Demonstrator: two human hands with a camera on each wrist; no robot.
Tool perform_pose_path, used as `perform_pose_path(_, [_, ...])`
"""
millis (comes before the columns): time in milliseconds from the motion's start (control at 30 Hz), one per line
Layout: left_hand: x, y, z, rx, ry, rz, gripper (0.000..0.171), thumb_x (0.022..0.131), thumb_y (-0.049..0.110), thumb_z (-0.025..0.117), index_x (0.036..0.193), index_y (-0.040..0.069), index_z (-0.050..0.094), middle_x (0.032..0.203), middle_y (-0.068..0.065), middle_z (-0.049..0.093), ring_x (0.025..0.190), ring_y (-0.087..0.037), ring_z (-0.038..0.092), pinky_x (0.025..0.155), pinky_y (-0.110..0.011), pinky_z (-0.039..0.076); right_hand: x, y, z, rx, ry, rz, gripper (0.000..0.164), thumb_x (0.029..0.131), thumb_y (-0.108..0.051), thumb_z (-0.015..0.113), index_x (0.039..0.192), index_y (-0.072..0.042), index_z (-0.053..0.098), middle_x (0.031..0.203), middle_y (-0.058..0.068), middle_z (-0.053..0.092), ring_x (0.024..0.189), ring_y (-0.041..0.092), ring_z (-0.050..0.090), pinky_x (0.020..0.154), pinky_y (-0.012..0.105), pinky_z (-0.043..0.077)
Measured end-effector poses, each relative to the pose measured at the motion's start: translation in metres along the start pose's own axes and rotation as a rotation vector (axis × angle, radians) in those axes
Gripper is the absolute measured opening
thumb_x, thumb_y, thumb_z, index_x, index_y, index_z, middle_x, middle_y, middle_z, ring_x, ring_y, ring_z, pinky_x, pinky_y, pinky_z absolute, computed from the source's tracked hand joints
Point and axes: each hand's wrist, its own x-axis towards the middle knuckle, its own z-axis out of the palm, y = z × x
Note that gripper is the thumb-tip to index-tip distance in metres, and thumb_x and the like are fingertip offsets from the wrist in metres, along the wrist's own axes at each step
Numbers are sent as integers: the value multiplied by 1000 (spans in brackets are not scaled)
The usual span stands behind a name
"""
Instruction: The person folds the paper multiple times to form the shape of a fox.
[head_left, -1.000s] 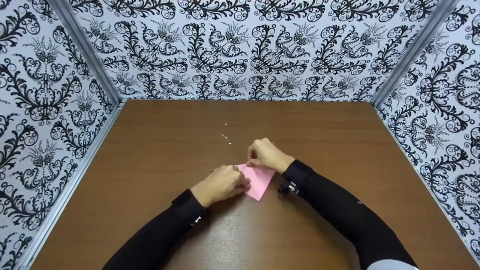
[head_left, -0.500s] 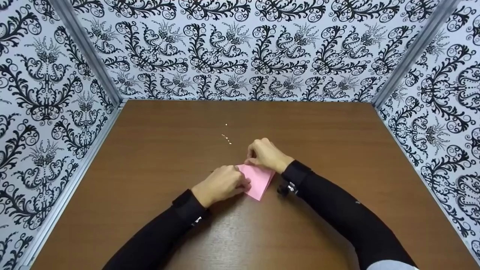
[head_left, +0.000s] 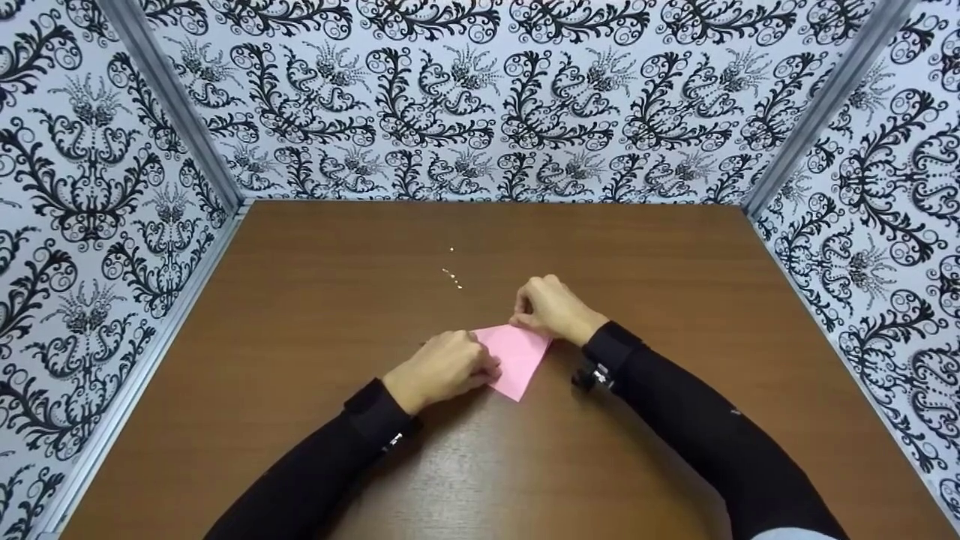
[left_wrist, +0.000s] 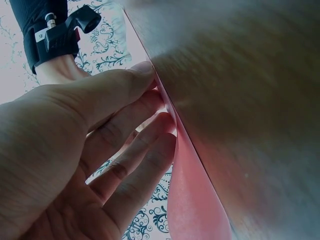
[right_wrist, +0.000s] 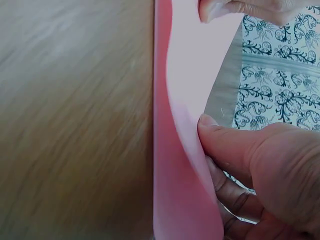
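A sheet of pink paper [head_left: 517,358], folded over into layers, lies on the brown table between the two hands. My left hand [head_left: 444,366] holds its left side, with thumb and fingertips at the paper's edge in the left wrist view. At the far right edge my right hand [head_left: 561,307] pinches the upper layer between thumb and fingers. In the right wrist view this upper layer of the paper [right_wrist: 197,65] bows up from the layer beneath, leaving a curved gap along the fold side.
Small white marks [head_left: 454,278] show on the table [head_left: 337,255] beyond the hands. Patterned black-and-white walls [head_left: 480,97] with grey metal corner posts [head_left: 817,112] enclose the back and sides. Both wrists wear black bands with small cameras [head_left: 592,376].
My right hand has slid a little to the right along the paper's far edge, uncovering more of that edge. The left hand has stayed in place on the paper.
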Motion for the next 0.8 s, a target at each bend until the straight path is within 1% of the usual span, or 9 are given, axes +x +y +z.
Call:
perform_pose_path(133, [0,0,1,-2,1,-3,10,94,22,87,86,18,82,75,4,76,70,-17,66,65,-39,61,-6,8,-4,1,9,33,14,89,-20,91,80,-14,83,81,1,79,78,20,69,77,40,60])
perform_pose_path(333, [1,-2,1,-11,-5,-19,8,93,23,88,88,19,83,80,6,80,71,-16,68,67,-39,62,-13,21,-11,26,16,64,12,90,-15,91,81,-10,83,81,4,79,77,22,66,76,41,57])
perform_pose_path(433, [1,-2,2,-10,-11,-22,7,94,23,88,89,20,84,83,7,81,72,-16,69,69,-40,63,-17,28,-15,17,11,83,13,91,-17,90,82,-11,83,83,3,80,77,21,66,76,39,57])
perform_pose_path(567, [1,-1,1,-6,-17,-18,7,94,22,87,89,19,83,85,7,82,74,-17,71,71,-41,64,-23,37,-19,3,5,115,15,92,-23,89,83,-13,83,83,1,79,76,17,64,75,34,54])
perform_pose_path(700, [0,-1,1,-30,-28,-45,5,95,22,86,91,19,86,90,7,85,80,-17,76,76,-39,66,-29,46,-25,20,20,122,16,92,-24,90,84,-11,84,81,2,79,74,18,63,72,33,50])
perform_pose_path(800, [0,0,0,-51,-22,-63,5,96,22,86,92,19,87,92,7,85,85,-17,78,78,-39,67,-33,52,-28,28,39,126,17,92,-24,90,84,-10,84,80,3,79,72,18,62,71,33,49])
